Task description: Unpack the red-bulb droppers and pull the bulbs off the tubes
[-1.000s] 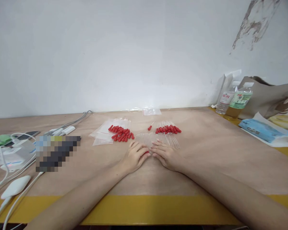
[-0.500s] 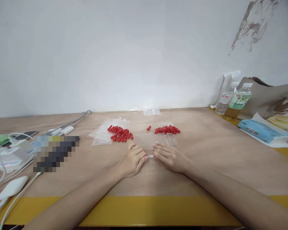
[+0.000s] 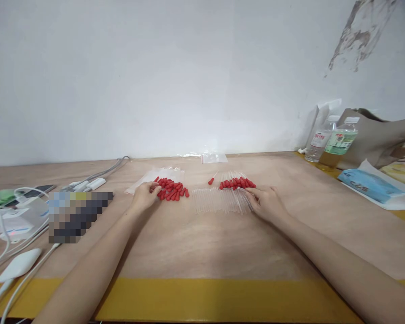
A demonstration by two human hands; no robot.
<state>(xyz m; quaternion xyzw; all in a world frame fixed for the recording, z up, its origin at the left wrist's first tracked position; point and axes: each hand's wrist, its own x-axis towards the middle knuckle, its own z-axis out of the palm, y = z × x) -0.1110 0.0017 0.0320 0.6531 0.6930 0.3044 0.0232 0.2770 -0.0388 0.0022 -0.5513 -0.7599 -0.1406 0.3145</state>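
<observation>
Red rubber dropper bulbs [image 3: 173, 190] lie in a loose pile left of the middle. My left hand [image 3: 146, 194] is at the pile's left edge, its thumb and forefinger closed on a bulb that they partly cover. Thin clear glass tubes [image 3: 216, 200] lie side by side in a row at the middle. At the row's right end, my right hand [image 3: 265, 202] pinches a tube between thumb and fingers. Behind the row are several tubes with red bulbs on them, finished droppers [image 3: 236, 182], and one single dropper [image 3: 211, 181] lies apart to their left.
Clear plastic bags [image 3: 155, 174] lie beneath and behind the bulb pile; another bag [image 3: 214, 158] is by the wall. Cables, chargers [image 3: 18, 222] and a blurred patch [image 3: 79, 216] are at left. Bottles [image 3: 339, 143] and a tissue pack [image 3: 374, 184] stand at right.
My hands were together at the front of the tube row, holding a tube. They have parted: the left moved to the bulbs, the right to the row's right end.
</observation>
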